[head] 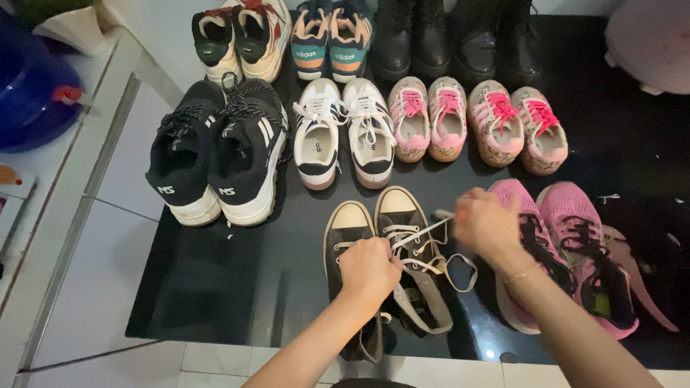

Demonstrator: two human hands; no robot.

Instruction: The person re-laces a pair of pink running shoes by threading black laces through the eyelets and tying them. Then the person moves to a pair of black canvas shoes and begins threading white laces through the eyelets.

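Note:
A pair of dark canvas high-top sneakers with cream toe caps and white laces stands on a black glossy mat. My left hand is closed over the laces of the right sneaker of the pair. My right hand is also closed, pulling a white lace out to the right. A thin bracelet sits on my right wrist. Just right of my right hand lies a pair of pink mesh trainers with black laces.
Rows of shoes fill the mat behind: black chunky sneakers, white sneakers, two small pink pairs, black boots, colourful trainers. A blue water jug stands at left on white floor tiles.

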